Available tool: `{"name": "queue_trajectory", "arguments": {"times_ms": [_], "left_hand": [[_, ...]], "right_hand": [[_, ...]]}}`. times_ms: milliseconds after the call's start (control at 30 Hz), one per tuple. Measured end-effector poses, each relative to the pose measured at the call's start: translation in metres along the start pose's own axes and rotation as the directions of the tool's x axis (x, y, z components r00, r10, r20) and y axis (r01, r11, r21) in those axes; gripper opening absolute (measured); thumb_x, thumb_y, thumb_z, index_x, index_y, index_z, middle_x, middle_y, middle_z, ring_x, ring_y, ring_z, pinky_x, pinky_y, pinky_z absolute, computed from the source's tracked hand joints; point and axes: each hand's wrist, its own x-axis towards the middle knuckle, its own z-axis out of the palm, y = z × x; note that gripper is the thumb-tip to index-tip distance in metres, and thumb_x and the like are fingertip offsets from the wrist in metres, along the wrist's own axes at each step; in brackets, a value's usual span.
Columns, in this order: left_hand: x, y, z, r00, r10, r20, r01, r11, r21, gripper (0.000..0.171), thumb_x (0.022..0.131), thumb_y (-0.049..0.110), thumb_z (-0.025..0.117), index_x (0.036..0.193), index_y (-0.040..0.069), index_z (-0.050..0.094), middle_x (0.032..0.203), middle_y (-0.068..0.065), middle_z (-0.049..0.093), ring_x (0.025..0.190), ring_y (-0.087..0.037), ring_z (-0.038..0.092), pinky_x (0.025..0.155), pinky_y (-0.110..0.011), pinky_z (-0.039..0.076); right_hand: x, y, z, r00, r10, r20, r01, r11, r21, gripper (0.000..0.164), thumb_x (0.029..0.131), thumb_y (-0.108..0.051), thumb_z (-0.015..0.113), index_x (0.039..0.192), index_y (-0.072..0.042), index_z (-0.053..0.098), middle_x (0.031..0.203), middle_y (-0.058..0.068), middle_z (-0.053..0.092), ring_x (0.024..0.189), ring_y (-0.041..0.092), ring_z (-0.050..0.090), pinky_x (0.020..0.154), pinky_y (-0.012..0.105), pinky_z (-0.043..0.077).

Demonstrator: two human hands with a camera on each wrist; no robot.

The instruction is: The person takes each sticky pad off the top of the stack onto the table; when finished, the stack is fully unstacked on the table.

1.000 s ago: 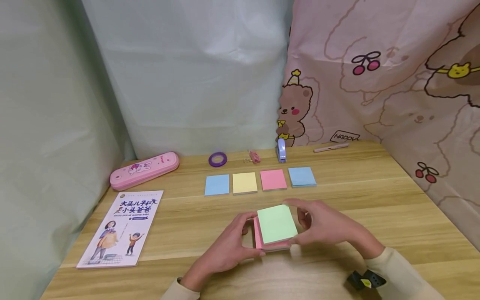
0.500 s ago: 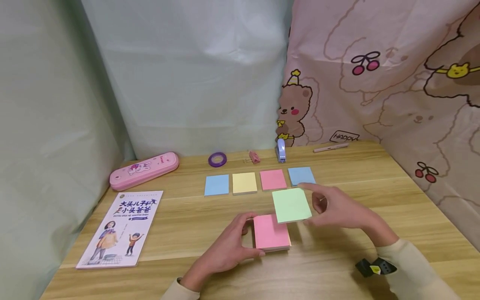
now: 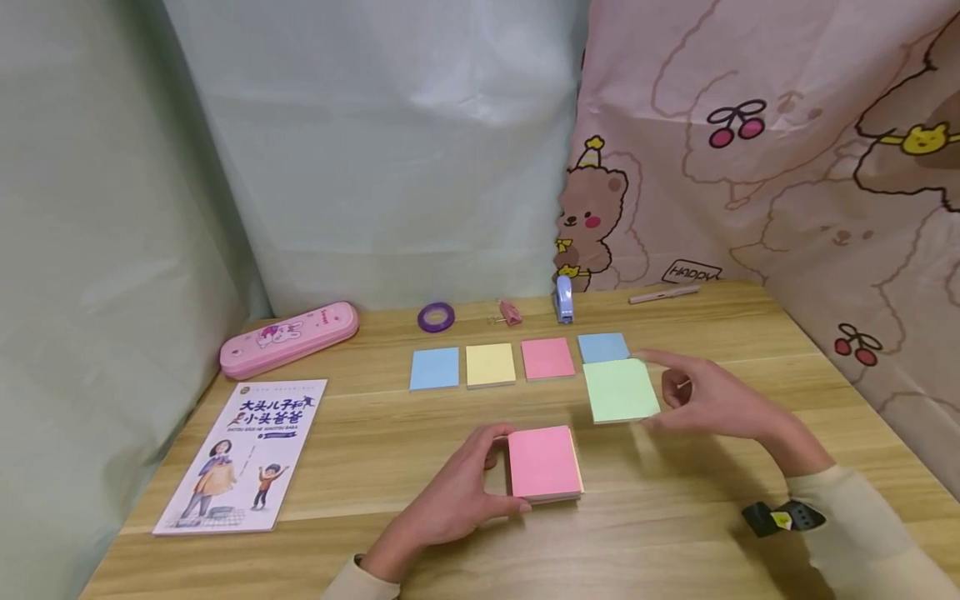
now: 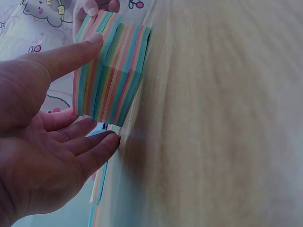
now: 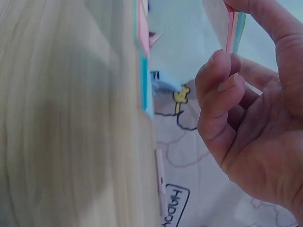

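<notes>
A stack of sticky note pads with a pink top sheet sits on the table; its striped edges show in the left wrist view. My left hand holds this stack from its left, thumb on the near side and forefinger at the far corner. To the right and above the table, my right hand pinches a green-topped sticky note pad between thumb and forefinger. Layered colours line that pad's edge. Behind it, a blue sticky note pad is partly covered from view.
A blue pad, a yellow pad and a pink pad form a row. Farther back lie a purple tape roll, binder clip, stapler and pen. A pencil case and booklet lie left.
My right hand has lifted the green-topped pad off the stack and carried it right and away from me, uncovering the pink sheet. My left hand has stayed on the stack.
</notes>
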Motion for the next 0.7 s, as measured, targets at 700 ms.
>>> {"name": "queue_trajectory", "arguments": {"times_ms": [700], "left_hand": [[-0.001,0.0,-0.001,1.0,0.002,0.007,-0.002,1.0,-0.023,0.084,0.086,0.021,0.09,0.153,0.009,0.04,0.156,-0.011,0.045,0.146,-0.028,0.049,0.121,-0.046,0.045]], "right_hand": [[0.002,0.039,0.006,0.971,0.189,0.149,-0.193,0.981,0.012,0.097,0.082,-0.027,0.091,0.161,-0.004,0.04,0.074,0.003,0.052,0.05,0.008,0.045,0.044,0.025,0.046]]}}
